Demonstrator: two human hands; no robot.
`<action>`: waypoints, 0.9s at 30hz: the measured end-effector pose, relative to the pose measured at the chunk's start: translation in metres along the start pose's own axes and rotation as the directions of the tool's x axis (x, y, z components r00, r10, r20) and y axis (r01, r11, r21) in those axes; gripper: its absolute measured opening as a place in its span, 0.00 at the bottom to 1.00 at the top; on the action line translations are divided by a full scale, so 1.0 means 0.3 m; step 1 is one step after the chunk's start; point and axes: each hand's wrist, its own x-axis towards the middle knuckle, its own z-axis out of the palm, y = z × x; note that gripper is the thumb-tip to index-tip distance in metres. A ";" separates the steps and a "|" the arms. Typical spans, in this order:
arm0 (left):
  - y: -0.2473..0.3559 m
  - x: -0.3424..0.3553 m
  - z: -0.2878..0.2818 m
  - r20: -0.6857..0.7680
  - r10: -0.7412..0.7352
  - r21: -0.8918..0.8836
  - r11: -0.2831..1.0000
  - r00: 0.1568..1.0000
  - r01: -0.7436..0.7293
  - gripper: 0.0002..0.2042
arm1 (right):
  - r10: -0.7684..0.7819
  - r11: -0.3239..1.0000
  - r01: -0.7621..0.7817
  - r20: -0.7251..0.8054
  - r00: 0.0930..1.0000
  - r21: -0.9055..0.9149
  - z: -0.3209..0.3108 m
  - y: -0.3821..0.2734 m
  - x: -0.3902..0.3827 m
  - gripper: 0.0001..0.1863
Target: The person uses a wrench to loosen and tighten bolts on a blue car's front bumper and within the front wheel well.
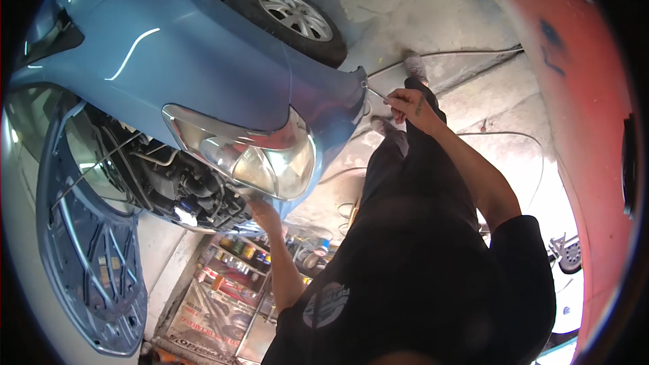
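My right hand point(410, 107) has its fingers closed on the end of a slim metal wrench point(377, 93), whose other end reaches the lower corner of the blue car's front bumper point(348, 98). My left hand point(262, 211) reaches to the gap just below the headlight point(236, 152), at the edge of the engine bay point(176, 169); its fingertips are hidden there, so what they touch or hold is unclear. The car's hood point(94, 270) stands raised, with a thin prop rod beside it.
A front wheel point(284, 20) stands on the concrete floor point(446, 20), where hoses or cables point(507, 134) run. A red panel point(585, 67) curves along the right, with a small wheeled vehicle point(568, 257) near it. Shelves point(240, 290) hold several cans and containers.
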 end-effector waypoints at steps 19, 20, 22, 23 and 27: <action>-0.012 0.002 -0.004 -0.079 -0.020 0.098 0.995 0.997 0.028 0.14 | -0.036 0.996 0.022 -0.170 0.985 -0.083 0.035 -0.024 -0.036 0.17; -0.016 0.001 -0.005 -0.094 -0.023 0.092 0.995 0.995 0.032 0.14 | -0.078 0.994 0.063 -0.165 0.983 -0.093 0.043 0.017 -0.034 0.17; -0.009 -0.007 0.004 -0.136 -0.024 0.038 0.999 0.990 0.029 0.14 | -0.142 0.977 0.110 -0.170 0.975 -0.182 0.060 0.066 -0.013 0.14; 0.000 -0.006 0.005 -0.159 -0.014 -0.003 1.000 0.987 0.014 0.14 | -0.220 0.937 0.160 -0.169 0.961 -0.312 0.065 0.081 0.002 0.13; -0.034 -0.027 0.024 -0.160 -0.046 -0.173 0.985 0.986 0.018 0.12 | -0.335 0.836 0.220 -0.149 0.930 -0.503 0.181 0.039 0.017 0.11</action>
